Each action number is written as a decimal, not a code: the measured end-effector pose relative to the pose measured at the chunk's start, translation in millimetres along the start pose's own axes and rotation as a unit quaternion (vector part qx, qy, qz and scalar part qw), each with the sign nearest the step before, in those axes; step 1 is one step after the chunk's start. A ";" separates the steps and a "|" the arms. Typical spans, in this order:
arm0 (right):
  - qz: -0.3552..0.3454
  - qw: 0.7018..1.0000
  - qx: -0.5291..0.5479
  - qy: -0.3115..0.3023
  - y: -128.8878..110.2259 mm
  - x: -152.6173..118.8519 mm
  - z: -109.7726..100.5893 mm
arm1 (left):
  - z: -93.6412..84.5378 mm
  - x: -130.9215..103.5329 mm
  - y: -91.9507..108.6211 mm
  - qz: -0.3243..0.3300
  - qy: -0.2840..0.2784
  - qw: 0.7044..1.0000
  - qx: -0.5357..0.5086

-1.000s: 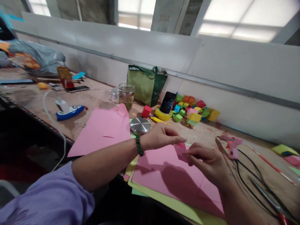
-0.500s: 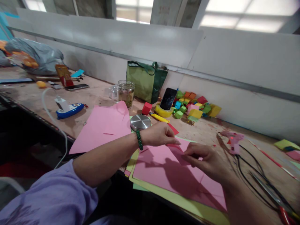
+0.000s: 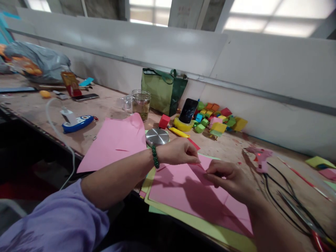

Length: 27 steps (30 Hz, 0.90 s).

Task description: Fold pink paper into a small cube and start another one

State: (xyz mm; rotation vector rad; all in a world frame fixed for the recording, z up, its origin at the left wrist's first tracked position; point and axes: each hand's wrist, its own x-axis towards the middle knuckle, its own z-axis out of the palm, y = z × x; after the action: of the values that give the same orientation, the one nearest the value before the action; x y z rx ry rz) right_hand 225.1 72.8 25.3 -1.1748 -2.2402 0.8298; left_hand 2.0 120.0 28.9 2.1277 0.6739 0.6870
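Note:
A small piece of pink paper (image 3: 197,171) is pinched between my two hands, just above the pink sheets (image 3: 170,190). My left hand (image 3: 180,151), wearing a green bead bracelet (image 3: 155,156), is closed with thumb and fingertips on the piece's far edge. From the right, my right hand (image 3: 228,176) pinches its other side. The piece's outline is hard to separate from the pink beneath, and my fingers hide part of it. Under the pink sheets lie yellow-green sheets (image 3: 210,229). A round metal disc (image 3: 157,136) sits just beyond my left wrist.
Another pink sheet (image 3: 112,141) lies at left. Behind are a red paper cube (image 3: 164,121), a yellow cutter (image 3: 179,132), a phone (image 3: 189,110) on a yellow tape roll, a glass mug (image 3: 141,105) and small paper cubes (image 3: 200,128). A glue gun (image 3: 261,157) and scissors (image 3: 299,211) lie at right.
My left fingertips have shifted very slightly on the paper piece, and less of its far edge shows beside them. The right hand stays nearly still.

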 end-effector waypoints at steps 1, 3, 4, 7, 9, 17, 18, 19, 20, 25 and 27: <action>-0.001 1.000 0.001 0.001 -0.1 0.3 0.3 | 0.2 0.0 -0.1 0.001 -0.002 1.000 -0.001; -0.008 1.000 -0.007 0.003 -1.6 0.7 1.8 | 0.8 -0.1 -1.2 -0.008 -0.010 1.000 -0.005; -0.014 1.000 -0.015 0.004 -2.9 0.7 3.0 | 1.4 -0.1 -2.2 -0.015 -0.016 1.000 -0.005; -0.034 0.998 -0.058 -0.002 -6.9 0.0 8.5 | 4.4 -0.2 -5.5 -0.028 -0.051 0.998 0.012; -0.043 0.995 -0.091 -0.007 -8.5 -0.4 12.5 | 7.3 -0.5 -6.6 -0.022 -0.076 0.996 0.048; -0.051 0.992 -0.111 -0.021 -7.6 -0.8 17.0 | 15.2 -0.9 -3.8 0.028 -0.096 0.983 0.154; -0.050 0.993 -0.107 -0.023 -8.2 -1.0 16.3 | 15.6 -0.7 -3.7 0.037 -0.097 0.982 0.156; -0.048 0.993 -0.102 -0.025 -9.0 -1.2 15.4 | 15.9 -0.6 -3.7 0.046 -0.097 0.982 0.158; -0.045 0.994 -0.096 -0.025 -10.0 -1.3 14.3 | 16.3 -0.5 -3.6 0.054 -0.096 0.981 0.157; -0.014 0.997 -0.064 -0.046 -12.8 -2.0 7.8 | 18.6 -1.3 -1.4 0.066 -0.096 0.981 0.154; 0.001 0.997 -0.047 -0.058 -11.8 -2.3 5.6 | 19.0 -1.9 0.1 0.064 -0.090 0.982 0.154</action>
State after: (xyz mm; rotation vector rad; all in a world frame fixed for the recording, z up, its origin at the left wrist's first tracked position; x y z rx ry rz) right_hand 216.1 63.9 29.3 -1.1998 -2.3944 0.8210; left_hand 13.2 109.0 18.2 2.5008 0.5769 0.4717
